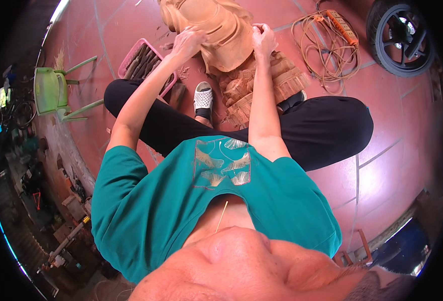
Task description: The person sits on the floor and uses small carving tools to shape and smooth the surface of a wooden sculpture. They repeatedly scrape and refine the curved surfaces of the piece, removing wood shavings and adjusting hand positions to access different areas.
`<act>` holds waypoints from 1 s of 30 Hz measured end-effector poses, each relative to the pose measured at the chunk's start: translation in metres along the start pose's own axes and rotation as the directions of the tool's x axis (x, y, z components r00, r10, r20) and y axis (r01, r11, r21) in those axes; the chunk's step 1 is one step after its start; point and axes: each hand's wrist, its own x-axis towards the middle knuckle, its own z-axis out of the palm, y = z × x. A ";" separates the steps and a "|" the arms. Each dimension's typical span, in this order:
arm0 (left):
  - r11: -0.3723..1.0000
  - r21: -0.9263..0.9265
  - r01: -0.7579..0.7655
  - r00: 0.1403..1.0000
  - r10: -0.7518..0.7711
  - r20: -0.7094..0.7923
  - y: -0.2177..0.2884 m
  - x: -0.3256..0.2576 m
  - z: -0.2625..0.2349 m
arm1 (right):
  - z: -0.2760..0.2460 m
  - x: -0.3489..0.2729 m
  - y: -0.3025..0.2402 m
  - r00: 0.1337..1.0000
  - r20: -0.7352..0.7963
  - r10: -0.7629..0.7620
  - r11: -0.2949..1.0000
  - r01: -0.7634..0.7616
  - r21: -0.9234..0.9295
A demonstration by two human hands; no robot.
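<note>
Floor (126, 25) of red tiles underlies a tan wooden carving (227, 47), its near end at a carved wooden block (284, 78). Left of these sits a pink basket (129, 54). The left hand (188, 44), curled and blurred, is over the carving's left side; the right hand (265, 40), fingers bent, is at its right edge. Whether either grips anything, I cannot tell.
</note>
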 end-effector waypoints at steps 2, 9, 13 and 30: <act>0.993 -0.062 -0.104 0.994 0.103 -0.021 0.016 0.014 0.006 | 0.001 0.001 -0.004 1.000 0.002 -0.018 1.000 0.018 0.012; 0.967 -0.209 -0.148 0.987 0.131 -0.093 0.006 -0.002 0.021 | -0.001 0.000 -0.003 0.998 0.001 -0.063 0.997 0.062 0.053; 0.974 -0.108 -0.200 0.980 0.197 -0.033 -0.013 -0.008 0.018 | -0.007 -0.001 -0.010 1.000 0.026 -0.016 1.000 0.016 0.013; 0.969 -0.249 -0.012 0.995 -0.012 -0.096 -0.008 -0.013 0.021 | -0.004 -0.002 -0.009 0.998 0.014 -0.063 0.995 0.062 0.081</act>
